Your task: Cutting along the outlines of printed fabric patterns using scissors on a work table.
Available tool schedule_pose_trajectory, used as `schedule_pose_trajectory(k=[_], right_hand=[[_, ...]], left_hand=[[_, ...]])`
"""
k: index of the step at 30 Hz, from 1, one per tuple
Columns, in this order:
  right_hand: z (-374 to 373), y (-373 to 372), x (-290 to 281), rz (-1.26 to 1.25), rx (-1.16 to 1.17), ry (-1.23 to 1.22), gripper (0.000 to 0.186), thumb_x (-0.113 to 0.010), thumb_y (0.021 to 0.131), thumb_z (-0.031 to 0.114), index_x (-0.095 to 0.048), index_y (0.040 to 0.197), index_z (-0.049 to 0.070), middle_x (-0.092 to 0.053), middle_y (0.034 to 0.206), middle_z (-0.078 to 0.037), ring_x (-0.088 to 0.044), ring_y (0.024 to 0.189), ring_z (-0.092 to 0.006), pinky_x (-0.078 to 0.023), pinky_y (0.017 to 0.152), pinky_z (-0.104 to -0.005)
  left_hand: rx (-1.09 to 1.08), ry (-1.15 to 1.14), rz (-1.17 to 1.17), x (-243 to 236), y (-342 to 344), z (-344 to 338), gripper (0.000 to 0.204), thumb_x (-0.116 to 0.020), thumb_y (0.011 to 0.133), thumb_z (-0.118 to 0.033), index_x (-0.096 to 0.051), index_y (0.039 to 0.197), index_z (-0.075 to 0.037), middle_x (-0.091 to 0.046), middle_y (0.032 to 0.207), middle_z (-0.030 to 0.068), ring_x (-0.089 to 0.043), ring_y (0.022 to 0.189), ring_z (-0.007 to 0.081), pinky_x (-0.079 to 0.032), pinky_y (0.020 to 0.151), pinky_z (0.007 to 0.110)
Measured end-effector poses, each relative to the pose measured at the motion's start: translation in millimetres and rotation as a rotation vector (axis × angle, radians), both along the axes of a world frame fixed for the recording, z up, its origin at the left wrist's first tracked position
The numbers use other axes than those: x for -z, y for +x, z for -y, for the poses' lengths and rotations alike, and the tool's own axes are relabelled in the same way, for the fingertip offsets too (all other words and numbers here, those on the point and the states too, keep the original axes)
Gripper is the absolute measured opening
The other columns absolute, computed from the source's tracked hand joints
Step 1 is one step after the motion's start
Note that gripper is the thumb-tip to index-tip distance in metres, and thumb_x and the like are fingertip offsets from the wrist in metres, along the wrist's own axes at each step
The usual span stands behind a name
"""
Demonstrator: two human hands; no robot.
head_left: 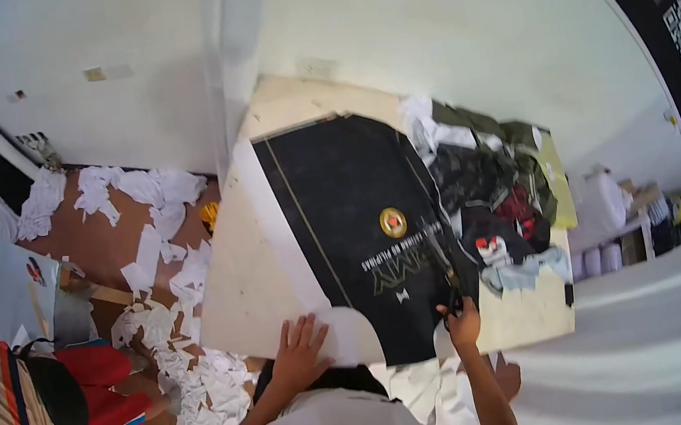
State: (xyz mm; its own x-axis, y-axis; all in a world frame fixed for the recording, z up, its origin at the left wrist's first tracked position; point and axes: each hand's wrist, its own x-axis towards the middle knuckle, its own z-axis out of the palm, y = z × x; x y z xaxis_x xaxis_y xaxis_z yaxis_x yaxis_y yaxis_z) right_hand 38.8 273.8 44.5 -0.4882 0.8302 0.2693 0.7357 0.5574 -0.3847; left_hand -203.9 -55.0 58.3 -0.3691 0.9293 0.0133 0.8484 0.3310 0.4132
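A large black fabric panel (339,204) with a round yellow emblem and pale lettering lies flat on the table, with a white border along its left and lower edges. My right hand (465,324) grips the black handles of a pair of scissors (448,271) at the panel's lower right. Their blades point away from me, along the panel's right side; whether they are parted is hard to see. My left hand (303,352) rests palm down with fingers spread, on the white border at the lower left.
The pale tabletop (234,275) shows left of the panel. A heap of dark printed cloth (494,187) sits at the right. White scraps (200,398) litter the floor. At the left stands another person in red shorts (100,388). White walls rise behind the table.
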Motion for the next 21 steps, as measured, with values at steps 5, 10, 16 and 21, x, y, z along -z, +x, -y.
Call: schedule_pose_trajectory(k=[5,10,16,21], right_hand=[[85.6,-18.7,-75.9,-0.066,-0.145,-0.441,0.044,-0.085,0.076,0.029,-0.06,0.093,-0.002,-0.064,0.079,-0.016,-0.062,0.068,-0.0307,-0.047,0.063,-0.0409],[155.5,26.6,-58.8,0.019,-0.115,-1.18,0.048,-0.082,0.08,0.042,-0.058,0.082,0.001,-0.049,0.067,-0.004,-0.042,0.065,-0.0146,-0.04,0.061,-0.0333],[186.2,10.0,-77.8,0.164,-0.141,-1.321,0.045,-0.079,0.084,0.041,-0.057,0.079,0.002,-0.049,0.063,-0.002,-0.043,0.06,-0.0112,-0.037,0.056,-0.0316],[176.0,2.9,-65.4,0.179,-0.186,-1.291,0.038,-0.075,0.088,0.037,-0.057,0.081,0.005,-0.051,0.063,0.001,-0.047,0.057,-0.0081,-0.039,0.053,-0.0267]], left_hand=[[0.088,0.049,0.113,-17.8,-4.6,15.9,0.065,-0.07,0.086,-0.042,-0.051,0.139,-0.009,-0.049,0.14,0.0184,-0.045,0.131,0.0365,-0.033,0.111,0.053],[0.175,0.094,0.079,-13.2,-16.6,6.5,0.059,-0.067,0.088,-0.036,-0.052,0.139,-0.011,-0.047,0.14,0.0212,-0.043,0.132,0.0376,-0.032,0.112,0.054],[0.141,0.065,0.041,-4.0,-12.6,-0.4,0.056,-0.067,0.087,-0.034,-0.054,0.139,-0.016,-0.04,0.146,0.0228,-0.037,0.136,0.0391,-0.029,0.115,0.055],[0.11,0.08,0.044,1.0,-2.5,3.0,0.055,-0.067,0.087,-0.032,-0.054,0.137,-0.016,-0.04,0.147,0.0225,-0.037,0.138,0.039,-0.027,0.116,0.056]])
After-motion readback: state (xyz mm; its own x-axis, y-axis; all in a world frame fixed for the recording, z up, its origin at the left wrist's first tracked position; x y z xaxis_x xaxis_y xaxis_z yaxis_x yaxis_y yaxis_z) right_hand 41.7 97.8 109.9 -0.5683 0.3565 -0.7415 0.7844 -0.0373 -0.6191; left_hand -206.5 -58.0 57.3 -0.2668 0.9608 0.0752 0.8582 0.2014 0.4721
